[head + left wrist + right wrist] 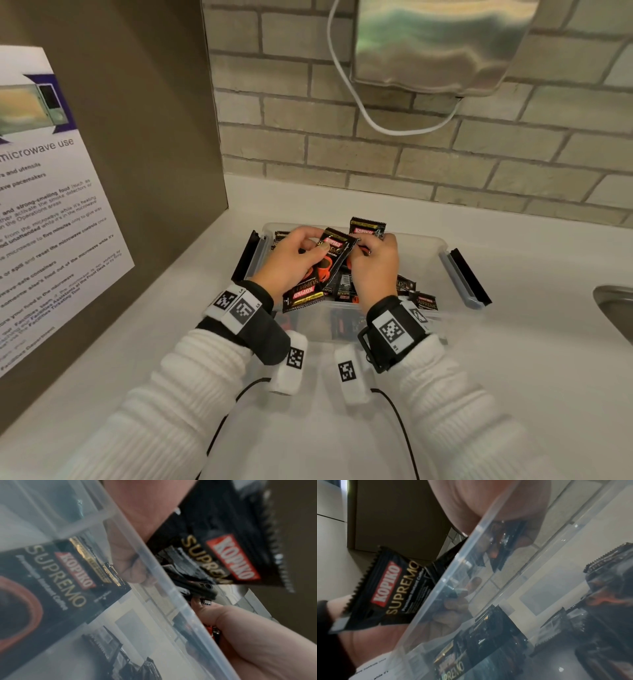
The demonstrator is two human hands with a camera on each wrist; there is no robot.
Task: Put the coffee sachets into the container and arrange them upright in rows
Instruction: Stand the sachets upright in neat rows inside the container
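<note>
A clear plastic container [431, 241] with black side clips sits on the white counter. Both hands hover over its left half. My left hand [313, 245] grips black Kopiko Supremo coffee sachets, one tilted sachet [337, 253] lying between the two hands and another sachet [303, 296] sticking out below the palm. My right hand [368, 246] pinches the tilted sachet's upper edge and holds an upright sachet [367, 226] behind it. Several loose sachets [423, 301] lie flat in the container. In the left wrist view a held sachet [223, 555] shows above the container rim [154, 566].
A steel sink edge [616, 308] lies at the right. On the brick wall hangs a steel dispenser [442, 44] with a looping white cable [356, 102]. A brown panel with a microwave notice [51, 205] stands on the left. Black wrist cables [397, 428] trail over the near counter.
</note>
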